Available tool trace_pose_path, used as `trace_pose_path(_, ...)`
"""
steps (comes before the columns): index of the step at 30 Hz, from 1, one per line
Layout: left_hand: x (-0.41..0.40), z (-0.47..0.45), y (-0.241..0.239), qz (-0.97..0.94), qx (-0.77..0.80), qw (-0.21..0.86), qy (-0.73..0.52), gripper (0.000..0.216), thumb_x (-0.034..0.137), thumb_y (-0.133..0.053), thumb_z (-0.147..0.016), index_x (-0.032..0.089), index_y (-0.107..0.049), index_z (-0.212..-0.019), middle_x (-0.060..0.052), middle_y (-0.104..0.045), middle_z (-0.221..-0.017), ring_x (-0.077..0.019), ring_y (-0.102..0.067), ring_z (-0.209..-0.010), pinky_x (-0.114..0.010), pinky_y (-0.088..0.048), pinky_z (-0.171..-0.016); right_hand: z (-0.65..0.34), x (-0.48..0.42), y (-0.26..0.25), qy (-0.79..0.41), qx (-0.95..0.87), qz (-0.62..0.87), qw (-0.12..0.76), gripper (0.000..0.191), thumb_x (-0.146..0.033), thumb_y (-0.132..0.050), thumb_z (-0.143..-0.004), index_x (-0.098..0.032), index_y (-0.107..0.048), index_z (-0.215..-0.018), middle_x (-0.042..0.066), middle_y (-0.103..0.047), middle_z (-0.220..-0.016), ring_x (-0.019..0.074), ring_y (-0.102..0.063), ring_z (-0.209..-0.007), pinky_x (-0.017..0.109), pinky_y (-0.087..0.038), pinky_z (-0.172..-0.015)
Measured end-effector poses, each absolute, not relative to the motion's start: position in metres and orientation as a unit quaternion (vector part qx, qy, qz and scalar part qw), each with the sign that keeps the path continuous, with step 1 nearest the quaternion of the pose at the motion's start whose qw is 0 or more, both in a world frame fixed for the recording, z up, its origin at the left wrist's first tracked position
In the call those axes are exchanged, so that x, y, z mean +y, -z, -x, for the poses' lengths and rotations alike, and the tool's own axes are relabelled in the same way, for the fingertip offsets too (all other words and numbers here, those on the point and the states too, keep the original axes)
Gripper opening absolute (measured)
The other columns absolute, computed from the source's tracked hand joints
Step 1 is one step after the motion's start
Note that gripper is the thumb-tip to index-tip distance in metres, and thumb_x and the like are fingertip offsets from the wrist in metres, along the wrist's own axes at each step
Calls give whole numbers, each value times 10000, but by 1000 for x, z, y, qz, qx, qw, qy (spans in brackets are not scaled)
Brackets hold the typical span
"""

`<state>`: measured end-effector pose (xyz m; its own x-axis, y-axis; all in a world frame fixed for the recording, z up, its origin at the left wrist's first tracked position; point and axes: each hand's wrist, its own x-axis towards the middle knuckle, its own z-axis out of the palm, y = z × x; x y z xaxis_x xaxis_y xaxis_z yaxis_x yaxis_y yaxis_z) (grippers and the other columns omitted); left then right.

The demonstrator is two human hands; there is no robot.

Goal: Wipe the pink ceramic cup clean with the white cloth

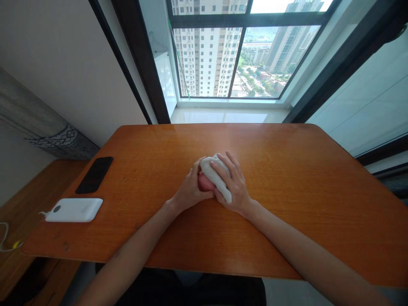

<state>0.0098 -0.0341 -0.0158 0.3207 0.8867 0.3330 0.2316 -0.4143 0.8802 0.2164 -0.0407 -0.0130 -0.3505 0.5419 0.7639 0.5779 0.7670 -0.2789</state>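
Note:
Over the middle of the table, my left hand curls around a smooth, rounded pink object, its thumb along the near side. The object's kind cannot be made out, since fingers and cloth cover most of it. A folded white cloth lies across its upper right side. My right hand presses this cloth against the pink object, fingers spread over the top and thumb below. Both hands are close together, with the thumbs near each other.
A black phone lies on the left of the brown wooden table. Nearer to me is a white power bank with a cable at its left end. A wooden bench stands left; a window is beyond the far edge.

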Motion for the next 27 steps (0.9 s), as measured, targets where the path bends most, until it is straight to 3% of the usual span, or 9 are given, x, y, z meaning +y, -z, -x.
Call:
trace_pose_path(2,-35,-11,16,-699,401,401,-435,1049,378,-985,-691,240,-395,-1547,-142,-643,-1501,-334,-662,-1350,-493,-540,-1172,-215,-42,15,48,-821,349,450,788,-378,-627,-997,-302,-327,-1722,118,-429,-1734,450,-315,-1653,756,-324,-1318)
trace_pose_path(5,-36,-11,19,-692,433,403,-414,895,361,-993,-661,227,-537,-1420,-93,-738,-1342,-310,-735,-1171,-453,-602,-1046,-213,-42,16,46,-848,316,423,843,-383,-647,-998,-308,-265,-1746,110,-475,-1715,418,-388,-1628,716,-349,-1329)
trace_pose_path(9,-37,-10,22,-708,475,353,-386,712,343,-979,-645,209,-663,-1269,-53,-794,-1104,-283,-754,-964,-413,-633,-906,-211,-43,16,-24,-834,316,451,664,-353,-583,-1050,-309,-406,-1688,108,-527,-1679,372,-460,-1590,677,-394,-1315)
trace_pose_path(12,-37,-11,22,-726,475,307,-392,762,341,-948,-695,228,-647,-1386,-69,-790,-1188,-281,-754,-1021,-419,-619,-978,-207,-39,18,-148,-756,370,519,494,-327,-465,-1111,-278,-536,-1597,103,-587,-1626,312,-538,-1532,603,-453,-1291)
trace_pose_path(16,-37,-12,22,-733,468,295,-397,849,353,-941,-714,253,-595,-1483,-84,-759,-1342,-293,-743,-1134,-425,-604,-1044,-206,-32,23,-259,-688,398,548,475,-336,-331,-1151,-262,-620,-1520,83,-665,-1553,272,-620,-1449,550,-503,-1260)
trace_pose_path(19,-38,-12,25,-728,471,292,-403,823,356,-922,-710,240,-598,-1458,-91,-761,-1338,-300,-748,-1131,-433,-612,-1038,-208,-38,21,-192,-738,374,528,478,-319,-415,-1127,-281,-567,-1578,91,-586,-1634,305,-546,-1526,590,-466,-1283)
trace_pose_path(23,-39,-12,29,-725,491,291,-386,633,343,-877,-683,215,-663,-1265,-61,-801,-1044,-291,-759,-900,-423,-655,-831,-210,-49,14,-56,-823,316,469,574,-327,-537,-1070,-322,-487,-1642,87,-507,-1698,381,-425,-1611,694,-393,-1303)
trace_pose_path(27,-39,-13,29,-728,492,282,-385,587,386,-870,-711,217,-673,-1239,-60,-792,-1037,-266,-745,-858,-396,-638,-797,-209,-44,16,-107,-787,350,496,511,-328,-464,-1106,-318,-512,-1615,93,-546,-1663,337,-490,-1571,635,-443,-1289)
